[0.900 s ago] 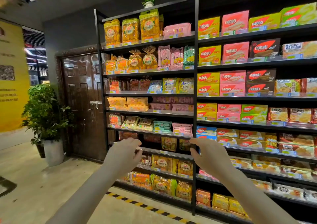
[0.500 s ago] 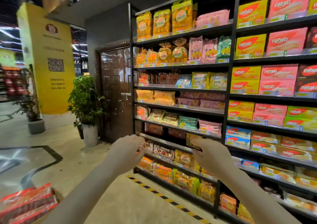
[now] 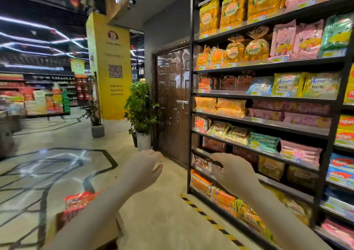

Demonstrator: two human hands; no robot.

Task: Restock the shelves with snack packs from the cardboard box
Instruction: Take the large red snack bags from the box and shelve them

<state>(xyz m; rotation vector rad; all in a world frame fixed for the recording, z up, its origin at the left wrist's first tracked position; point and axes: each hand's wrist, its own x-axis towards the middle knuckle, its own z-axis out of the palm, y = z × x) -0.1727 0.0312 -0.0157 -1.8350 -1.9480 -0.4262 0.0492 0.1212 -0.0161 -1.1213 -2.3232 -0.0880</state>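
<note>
**shelfguy:** Two hands up and both empty in the head view. The left hand [image 3: 142, 170] and right hand [image 3: 232, 171] hover apart, fingers loosely curled, gripping nothing. The cardboard box [image 3: 82, 228] sits on the floor below the left forearm, with red snack packs [image 3: 78, 204] poking out. The shelves [image 3: 268, 124] are just beyond the right hand. My guess at the risk: the picture is blurry, and reaching down mid-turn could mean fumbling a pack or bumping the box.

**aisle9:** Agreed. Compared with half a second ago, the view has swung further left: the box now shows under the left arm, and less of the right-hand bay is visible. Hands look much the same, still empty.
</note>
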